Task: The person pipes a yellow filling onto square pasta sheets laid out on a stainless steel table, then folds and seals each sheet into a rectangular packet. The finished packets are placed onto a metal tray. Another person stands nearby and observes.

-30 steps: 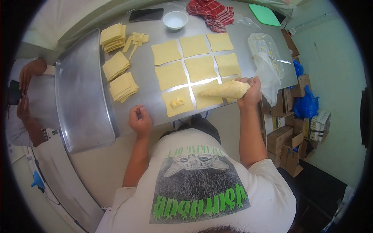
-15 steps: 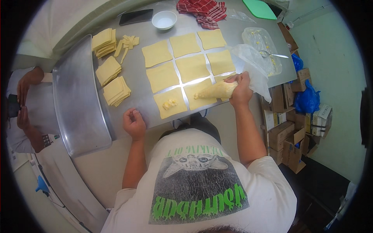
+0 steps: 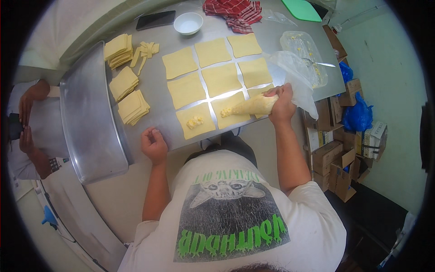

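My right hand (image 3: pixel 282 105) squeezes a piping bag (image 3: pixel 253 106) of pale yellow filling, its loose clear top hanging behind the wrist. The bag's tip points left over the front-middle dough square (image 3: pixel 235 102), where a small mound of filling (image 3: pixel 225 112) lies. On the front-left dough square (image 3: pixel 185 116) sits a larger chunky mound (image 3: pixel 195 121). Several bare dough squares (image 3: pixel 222 77) fill the rows behind, and the bag partly hides the front-right one. My left hand (image 3: pixel 154 144) rests at the table's front edge with fingers curled in, and nothing shows in them.
Stacks of dough squares (image 3: pixel 133 108) and dough strips (image 3: pixel 145 52) lie left, beside a metal tray (image 3: pixel 93 113). At the back are a phone (image 3: pixel 155 20), white bowl (image 3: pixel 188 23) and red cloth (image 3: pixel 233 13). A plastic tub (image 3: pixel 317 68) with a spoon stands right. Another person's hands (image 3: pixel 28 106) are far left.
Filling has come out of the bag's tip onto the front-middle square, making a small mound. My right hand has barely shifted, and the left stays curled by the table edge.
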`<state>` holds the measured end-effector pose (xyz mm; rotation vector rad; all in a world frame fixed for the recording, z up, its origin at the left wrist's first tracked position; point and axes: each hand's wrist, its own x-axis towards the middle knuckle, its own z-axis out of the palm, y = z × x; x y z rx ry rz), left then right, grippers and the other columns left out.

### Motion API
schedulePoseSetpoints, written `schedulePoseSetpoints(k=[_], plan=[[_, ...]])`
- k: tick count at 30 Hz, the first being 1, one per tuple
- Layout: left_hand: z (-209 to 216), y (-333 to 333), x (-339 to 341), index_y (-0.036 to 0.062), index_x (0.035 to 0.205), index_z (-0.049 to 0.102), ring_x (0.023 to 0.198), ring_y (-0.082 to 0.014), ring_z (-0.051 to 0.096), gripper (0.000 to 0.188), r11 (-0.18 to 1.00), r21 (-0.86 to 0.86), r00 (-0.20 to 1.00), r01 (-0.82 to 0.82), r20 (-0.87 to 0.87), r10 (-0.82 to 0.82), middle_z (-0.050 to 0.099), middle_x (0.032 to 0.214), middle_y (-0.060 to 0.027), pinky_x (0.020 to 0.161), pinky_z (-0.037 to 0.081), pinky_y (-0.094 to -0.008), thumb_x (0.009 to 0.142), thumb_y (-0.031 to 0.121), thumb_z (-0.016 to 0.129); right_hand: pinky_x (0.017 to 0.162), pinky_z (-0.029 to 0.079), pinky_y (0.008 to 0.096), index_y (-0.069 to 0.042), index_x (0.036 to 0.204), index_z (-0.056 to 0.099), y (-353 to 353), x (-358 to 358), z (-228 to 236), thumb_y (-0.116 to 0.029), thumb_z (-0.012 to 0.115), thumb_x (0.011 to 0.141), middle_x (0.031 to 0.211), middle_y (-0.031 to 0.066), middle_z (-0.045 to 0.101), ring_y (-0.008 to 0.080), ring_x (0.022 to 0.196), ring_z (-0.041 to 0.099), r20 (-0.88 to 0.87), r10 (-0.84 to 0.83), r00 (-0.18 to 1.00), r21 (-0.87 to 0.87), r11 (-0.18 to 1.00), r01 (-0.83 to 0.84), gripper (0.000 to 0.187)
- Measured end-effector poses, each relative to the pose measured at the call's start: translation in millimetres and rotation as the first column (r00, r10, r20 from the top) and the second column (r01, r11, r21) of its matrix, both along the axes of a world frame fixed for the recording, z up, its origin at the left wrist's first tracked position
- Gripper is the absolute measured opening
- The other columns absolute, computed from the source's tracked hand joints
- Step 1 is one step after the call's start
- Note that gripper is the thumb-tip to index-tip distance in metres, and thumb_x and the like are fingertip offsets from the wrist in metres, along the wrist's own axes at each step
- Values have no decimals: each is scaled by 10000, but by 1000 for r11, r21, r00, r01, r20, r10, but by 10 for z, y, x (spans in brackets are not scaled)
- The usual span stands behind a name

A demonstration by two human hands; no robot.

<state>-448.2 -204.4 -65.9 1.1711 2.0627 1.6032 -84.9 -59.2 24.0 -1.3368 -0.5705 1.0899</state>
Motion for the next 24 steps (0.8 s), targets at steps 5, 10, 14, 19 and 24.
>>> schedulePoseSetpoints(k=[5,10,14,19,24], plan=[[-47,-6,-27,5,1037,664,748,-113,630,93,1000,6,999,-4,-38,4,676,865,-42,718,530,-268,955,45,643,743,541,408,-99,751,433,24,18,50,-304,460,1050,655,104,558,254,655,589,-37,-25,999,6,1000,25,364],[-34,-4,-20,4,1042,665,774,-117,636,102,1000,-17,999,-5,-48,4,680,870,-46,727,530,-272,949,37,639,744,540,410,-102,748,432,60,75,2,-309,457,1052,653,102,557,252,652,590,-7,-43,999,5,999,43,369],[-44,-5,-25,5,1044,667,761,-116,635,102,1000,-23,999,-16,-43,15,678,861,-44,723,531,-272,952,41,638,744,539,409,-98,751,441,71,113,-40,-310,454,1054,652,105,560,253,654,592,15,-25,1000,32,999,24,369],[-27,-1,-17,6,1047,666,747,-108,631,103,1000,-28,999,-8,-45,7,676,855,-37,718,529,-266,959,49,636,719,533,372,-93,793,475,57,146,-31,-358,429,1074,695,66,562,207,660,616,53,-9,999,9,1000,9,389],[-86,-11,-40,5,1052,669,749,-107,631,104,1000,-20,1000,-13,-24,13,675,860,-35,715,528,-262,963,48,635,766,540,442,-76,780,467,93,334,254,-373,371,1067,682,127,588,293,716,631,-205,-12,979,19,1000,16,424]])
